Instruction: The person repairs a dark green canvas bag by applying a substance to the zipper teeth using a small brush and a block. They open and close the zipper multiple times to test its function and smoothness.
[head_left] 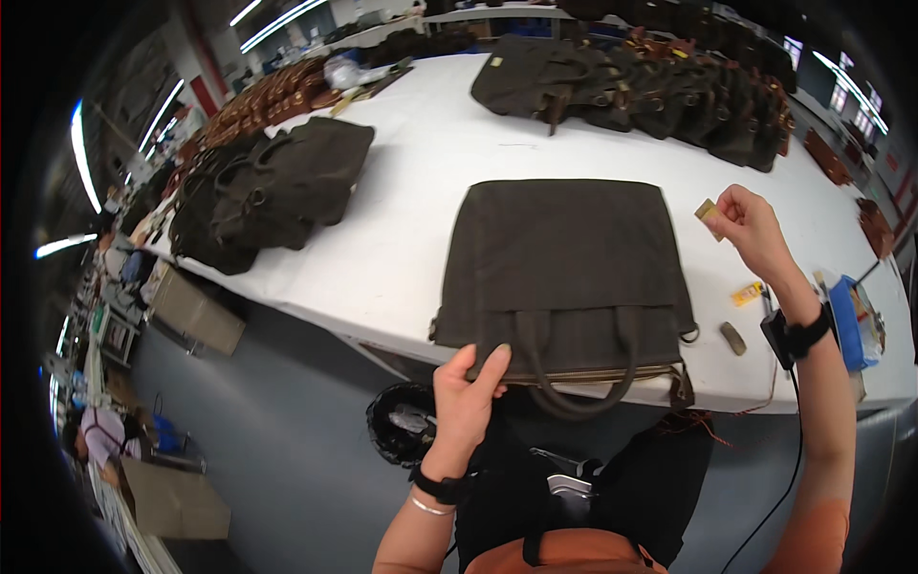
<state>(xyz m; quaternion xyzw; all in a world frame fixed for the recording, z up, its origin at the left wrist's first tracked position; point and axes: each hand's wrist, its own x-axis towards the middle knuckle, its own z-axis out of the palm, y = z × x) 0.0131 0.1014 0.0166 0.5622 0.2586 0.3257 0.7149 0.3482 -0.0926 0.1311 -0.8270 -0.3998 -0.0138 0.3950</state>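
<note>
A dark olive-brown handbag (564,251) lies flat on the white table in front of me, its two looped handles and zipped opening toward my body. My left hand (463,400) pinches the bag's near left corner, thumb on top and fingers curled under the edge. Over the table to the right of the bag, my right hand (757,234) is raised, holding a small flat tan piece (709,219) between thumb and fingers. What the tan piece is made of cannot be made out.
Right of the bag lie a small yellow packet (747,294), a dark oval block (732,338) and a blue tray (851,320). Stacked dark bags (287,187) stand at left; more bags (641,91) line the far side. A black-lined bin (397,426) sits below the table edge.
</note>
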